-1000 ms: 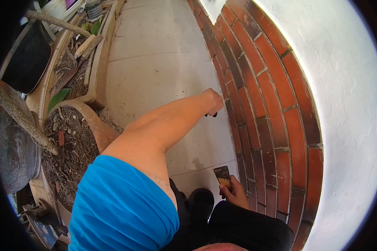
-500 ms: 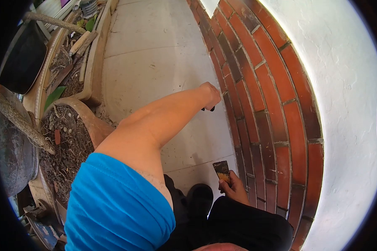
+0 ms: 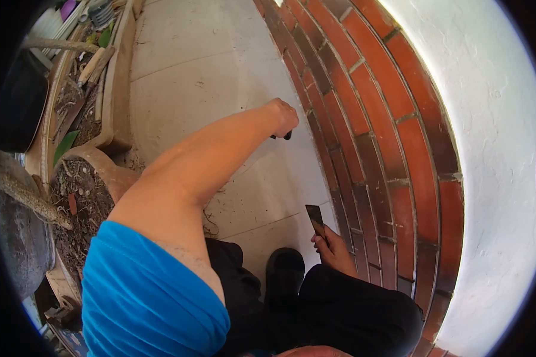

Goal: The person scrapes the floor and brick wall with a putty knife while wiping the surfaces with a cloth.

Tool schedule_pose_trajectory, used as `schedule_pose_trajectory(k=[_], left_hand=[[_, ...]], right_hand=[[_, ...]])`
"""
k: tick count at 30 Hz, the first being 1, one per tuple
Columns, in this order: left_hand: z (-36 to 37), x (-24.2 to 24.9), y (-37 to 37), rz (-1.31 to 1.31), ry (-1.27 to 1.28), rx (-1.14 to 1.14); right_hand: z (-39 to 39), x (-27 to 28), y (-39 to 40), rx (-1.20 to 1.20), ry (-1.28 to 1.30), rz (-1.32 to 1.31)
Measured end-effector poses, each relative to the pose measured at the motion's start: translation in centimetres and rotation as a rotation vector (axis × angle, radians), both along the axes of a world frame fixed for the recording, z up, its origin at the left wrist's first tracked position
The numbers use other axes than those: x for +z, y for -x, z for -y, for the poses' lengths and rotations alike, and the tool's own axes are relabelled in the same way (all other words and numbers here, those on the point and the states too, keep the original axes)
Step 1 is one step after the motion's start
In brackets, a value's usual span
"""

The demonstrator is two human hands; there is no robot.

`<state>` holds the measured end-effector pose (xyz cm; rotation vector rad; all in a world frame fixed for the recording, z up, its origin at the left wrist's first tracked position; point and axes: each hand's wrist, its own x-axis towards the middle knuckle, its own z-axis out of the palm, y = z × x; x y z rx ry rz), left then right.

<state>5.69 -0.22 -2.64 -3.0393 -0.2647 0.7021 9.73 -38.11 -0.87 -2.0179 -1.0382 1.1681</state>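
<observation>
Left hand (image 3: 283,116) is stretched out beside the brick wall (image 3: 363,119), fingers curled tight around a small dark tool (image 3: 287,136). Right hand (image 3: 333,250) grips a flat scraper (image 3: 315,216) low down, just beside the wall's base.
</observation>
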Motion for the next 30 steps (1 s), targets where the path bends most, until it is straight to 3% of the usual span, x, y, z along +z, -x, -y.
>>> schedule_pose_trajectory(k=[5, 9, 12, 16, 23, 30], left_hand=[[-0.8, -0.1, 0.4, 0.023, -0.006, 0.024], [-2.5, -0.5, 0.7, 0.015, 0.004, 0.026], [-2.8, -0.1, 1.1, 0.094, -0.036, 0.032], [-2.7, -0.6, 1.4, 0.203, -0.044, 0.013], [-1.9, -1.8, 1.2, 0.275, 0.026, -0.016], [-2.1, -3.5, 1.2, 0.261, 0.087, 0.011]], right_hand=[[0.5, -1.2, -0.7, -0.061, -0.023, -0.015], [0.4, -1.4, -1.3, -0.248, 0.013, -0.081], [1.2, -2.9, -2.7, -0.196, -0.003, 0.103], [1.9, -5.1, -3.4, 0.006, -0.088, 0.580], [-1.7, -7.8, -3.7, 0.062, 0.304, 0.740], [-5.5, -9.2, -5.0, 0.175, 0.477, 0.719]])
